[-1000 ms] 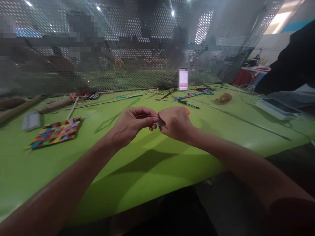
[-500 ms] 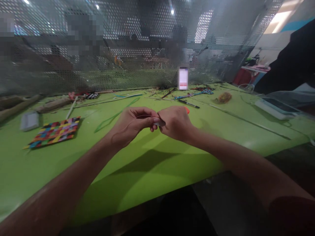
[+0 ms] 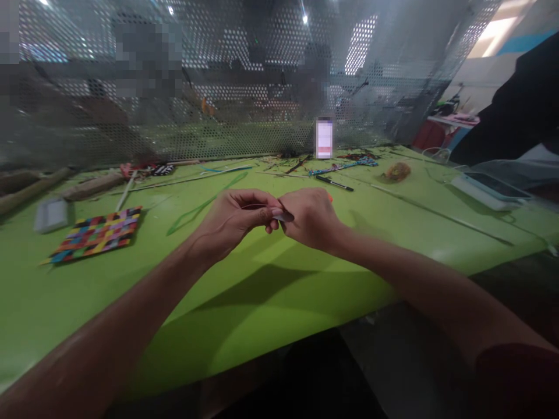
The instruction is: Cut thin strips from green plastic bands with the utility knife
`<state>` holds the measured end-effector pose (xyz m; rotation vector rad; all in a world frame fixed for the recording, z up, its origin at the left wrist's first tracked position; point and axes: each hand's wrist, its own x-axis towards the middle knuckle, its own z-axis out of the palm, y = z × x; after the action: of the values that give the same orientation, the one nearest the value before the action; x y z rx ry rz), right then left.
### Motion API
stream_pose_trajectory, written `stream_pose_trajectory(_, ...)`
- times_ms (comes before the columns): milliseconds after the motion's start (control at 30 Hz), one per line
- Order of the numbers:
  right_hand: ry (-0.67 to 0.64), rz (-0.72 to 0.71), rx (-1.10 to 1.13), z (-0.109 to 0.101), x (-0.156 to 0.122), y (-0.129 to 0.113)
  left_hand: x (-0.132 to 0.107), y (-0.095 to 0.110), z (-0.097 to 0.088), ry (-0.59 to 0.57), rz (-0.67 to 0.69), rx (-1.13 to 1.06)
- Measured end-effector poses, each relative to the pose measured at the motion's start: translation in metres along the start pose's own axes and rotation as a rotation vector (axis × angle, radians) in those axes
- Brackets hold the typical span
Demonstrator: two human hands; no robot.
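Note:
Above the middle of the green table (image 3: 244, 343), my two hands meet at the fingertips. My left hand (image 3: 242, 221) is closed in a pinch on a thin strand (image 3: 253, 206), which curves across its palm. My right hand (image 3: 308, 220) is a fist, knuckles up. Past its far side shows a bit of orange (image 3: 331, 198), and a small grey blade-like piece (image 3: 287, 216) lies between the right fist and my left thumb. Whether the orange and grey parts belong to one tool is hidden by the fist.
On the left lie a colourful woven mat (image 3: 98, 234), a clear box (image 3: 51, 215) and a green strip loop (image 3: 196, 208). Behind my hands are a black pen (image 3: 334, 183), a lit phone (image 3: 324, 139) and scraps by the perforated metal screen (image 3: 244, 131). Another device (image 3: 491, 191) sits right.
The hands keep nearly the same pose and grip. Slightly less of the orange bit shows past my right fist, and the whole view has shifted a little.

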<state>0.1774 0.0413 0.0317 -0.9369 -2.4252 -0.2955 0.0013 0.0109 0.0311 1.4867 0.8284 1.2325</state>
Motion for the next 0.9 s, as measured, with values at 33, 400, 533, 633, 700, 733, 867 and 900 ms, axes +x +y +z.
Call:
stream_pose_trajectory(33, -0.004, 0.002, 0.006, 0.0002, 0.0000, 0.0001, 0.0000, 0.0001, 0.0000, -0.003, -0.001, -0.001)
stream_pose_trajectory(400, -0.068, 0.054, 0.025, -0.0014, 0.0020, -0.0041, 0.0006, -0.0013, -0.0013, -0.008, -0.012, -0.024)
stream_pose_trajectory(533, -0.063, 0.045, 0.036, 0.0007, 0.0020, -0.0040, 0.0016, -0.0030, -0.0037, -0.024, -0.014, -0.003)
stream_pose_trajectory(633, -0.068, 0.053, 0.046, 0.0009, 0.0018, -0.0043, 0.0019, -0.0031, -0.0040, -0.020, -0.017, 0.002)
stream_pose_trajectory(700, -0.078, 0.066, 0.051, 0.0006, 0.0017, -0.0047, 0.0020, -0.0028, -0.0036, -0.020, -0.012, 0.000)
stream_pose_trajectory(733, -0.083, 0.070, 0.053, 0.0004, 0.0017, -0.0049, 0.0021, -0.0027, -0.0033, -0.021, -0.011, -0.002)
stream_pose_trajectory(867, -0.083, 0.067, 0.064, 0.0009, 0.0017, -0.0045, 0.0023, -0.0020, -0.0027, -0.026, -0.005, 0.010)
stream_pose_trajectory(900, -0.078, 0.063, 0.066, 0.0011, 0.0015, -0.0043, 0.0023, -0.0018, -0.0027, -0.027, -0.004, 0.018)
